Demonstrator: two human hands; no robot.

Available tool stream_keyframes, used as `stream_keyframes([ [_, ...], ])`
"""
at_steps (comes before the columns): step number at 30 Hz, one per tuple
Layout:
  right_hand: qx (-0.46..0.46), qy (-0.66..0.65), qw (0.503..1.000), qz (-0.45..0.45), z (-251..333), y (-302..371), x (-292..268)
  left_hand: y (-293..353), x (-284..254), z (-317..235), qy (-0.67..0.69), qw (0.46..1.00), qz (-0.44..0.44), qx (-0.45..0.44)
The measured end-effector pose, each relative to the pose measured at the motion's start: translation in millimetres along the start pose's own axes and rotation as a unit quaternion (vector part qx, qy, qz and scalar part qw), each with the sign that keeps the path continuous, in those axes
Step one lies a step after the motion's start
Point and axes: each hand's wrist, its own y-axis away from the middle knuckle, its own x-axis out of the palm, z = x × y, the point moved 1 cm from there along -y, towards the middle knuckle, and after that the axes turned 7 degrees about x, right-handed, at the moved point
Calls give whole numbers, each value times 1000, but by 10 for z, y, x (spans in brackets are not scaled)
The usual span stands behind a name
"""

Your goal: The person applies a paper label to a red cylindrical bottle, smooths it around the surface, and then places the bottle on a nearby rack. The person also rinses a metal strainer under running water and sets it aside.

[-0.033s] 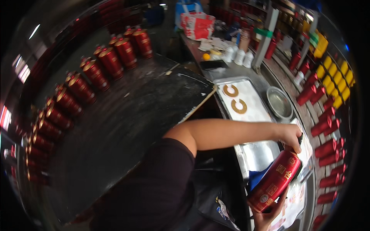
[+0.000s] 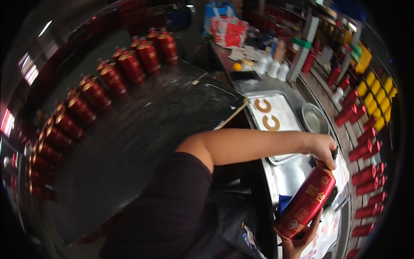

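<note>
The left hand [image 2: 323, 149] clamps the cap of a tilted red cylindrical bottle [image 2: 305, 203]; the right hand [image 2: 299, 244] grips its base. Judged risk: it slips onto the steel counter [image 2: 286, 177] edge

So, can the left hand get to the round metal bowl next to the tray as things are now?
Probably not at once. The left hand is closed on the top of the red bottle, so it is not free. The metal bowl lies just beyond it, beside the tray, with nothing between.
</note>
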Motion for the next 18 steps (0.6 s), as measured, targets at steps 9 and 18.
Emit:
stream_keyframes([
  [9,-288,255,871,306,366,-876,849,3523,523,-2021,-621,652,-434,20],
  [18,-425,548,493,525,-890,-990,1273,6680,1919,-2792,-687,-43,-609,-394],
])
